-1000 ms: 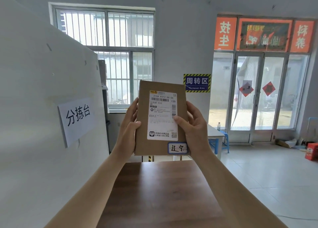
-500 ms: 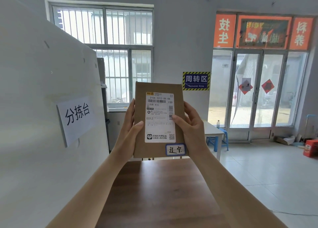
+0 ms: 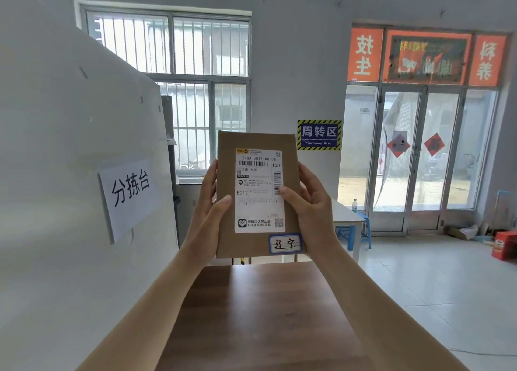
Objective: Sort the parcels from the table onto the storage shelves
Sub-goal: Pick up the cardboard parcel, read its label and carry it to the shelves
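Observation:
A flat brown cardboard parcel (image 3: 226, 152) is held upright in front of me, above the far end of the wooden table (image 3: 260, 314). Its face carries a white shipping label and a small blue-edged handwritten tag at the lower right. My left hand (image 3: 208, 211) grips the parcel's left edge, thumb on the front. My right hand (image 3: 310, 202) grips its right edge, thumb pressed on the label. No storage shelves are in view.
A white partition (image 3: 70, 174) with a paper sign stands close on the left. A white table (image 3: 345, 216) and a blue stool (image 3: 363, 230) are behind the parcel. Tiled floor spreads to the right, with boxes (image 3: 503, 244) near the glass doors (image 3: 419, 152).
The parcel and both hands have shifted slightly left and down in view. The grip on it is the same.

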Motion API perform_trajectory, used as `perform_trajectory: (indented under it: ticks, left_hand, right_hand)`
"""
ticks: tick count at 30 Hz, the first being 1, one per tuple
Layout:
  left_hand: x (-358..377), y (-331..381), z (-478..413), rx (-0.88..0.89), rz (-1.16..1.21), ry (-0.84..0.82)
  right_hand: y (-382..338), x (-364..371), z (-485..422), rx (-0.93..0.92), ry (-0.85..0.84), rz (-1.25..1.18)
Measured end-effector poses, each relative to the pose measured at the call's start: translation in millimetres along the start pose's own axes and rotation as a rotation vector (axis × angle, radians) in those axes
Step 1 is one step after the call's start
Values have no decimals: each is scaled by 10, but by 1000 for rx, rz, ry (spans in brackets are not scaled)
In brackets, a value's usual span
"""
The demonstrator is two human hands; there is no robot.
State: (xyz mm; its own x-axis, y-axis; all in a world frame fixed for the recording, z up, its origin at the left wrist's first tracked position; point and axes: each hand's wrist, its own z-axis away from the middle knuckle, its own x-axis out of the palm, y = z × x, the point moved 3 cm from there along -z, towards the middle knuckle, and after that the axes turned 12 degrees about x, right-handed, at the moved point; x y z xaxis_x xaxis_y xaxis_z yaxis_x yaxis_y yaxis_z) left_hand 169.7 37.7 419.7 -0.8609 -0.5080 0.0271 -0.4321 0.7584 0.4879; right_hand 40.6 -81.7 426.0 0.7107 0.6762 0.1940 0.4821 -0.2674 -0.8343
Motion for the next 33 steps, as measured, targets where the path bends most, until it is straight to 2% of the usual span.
perform_trajectory:
  ticks: [12,23,29,33]
  left_hand:
    - [-579,218,45,28,-169,76]
    - [-852,771,215,66,-514,246]
    - [-748,1256,457,94,-743,392]
    - [-606,1653,631,84,-887,429]
  right_hand:
    - [206,635,-118,-2,-87,-74]
    - [337,1263,-182,74,-397,-308]
    - [262,1532,-14,157,-608,-473]
    - [161,1711,228,213,-734,-591]
